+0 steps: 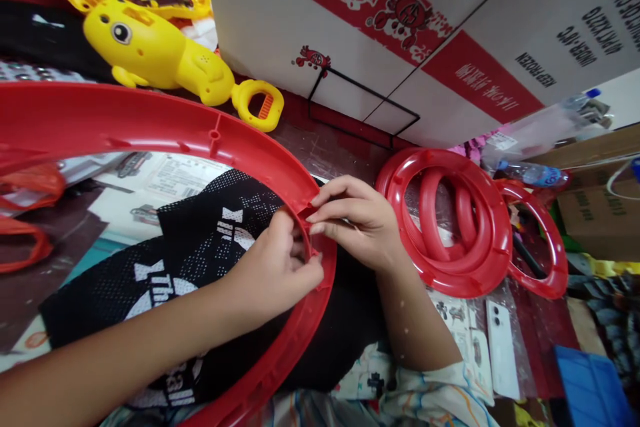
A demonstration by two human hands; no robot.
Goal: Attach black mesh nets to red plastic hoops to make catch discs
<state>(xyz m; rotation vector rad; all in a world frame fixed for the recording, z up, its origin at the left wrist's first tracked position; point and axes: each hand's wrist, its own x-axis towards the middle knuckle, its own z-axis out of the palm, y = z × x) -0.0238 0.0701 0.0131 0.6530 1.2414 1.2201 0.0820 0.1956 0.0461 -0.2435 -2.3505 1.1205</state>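
Observation:
A large curved red plastic ring [175, 123], with ribs and small pegs on its inner face, sweeps from the left edge round to the bottom. At its right side two sections meet in a seam. My left hand [280, 267] reaches inside the curve, its fingers closed round the inner rim just below that seam. On the outer side, my right hand [360, 220] pinches the ring's edge at the seam, fingertips close to those of the left. Whether a small part sits between the fingers is hidden. Black mesh cloth [200, 203] with white print lies underneath.
Behind stands a yellow animal-shaped toy [160, 53] with a ring handle. Red rings and coiled red tubes [453, 273] lie to the right, near a plastic bottle [535, 174] and a white phone [503, 353]. White cartons [280, 20] and a black wire frame [367, 95] rise at the back.

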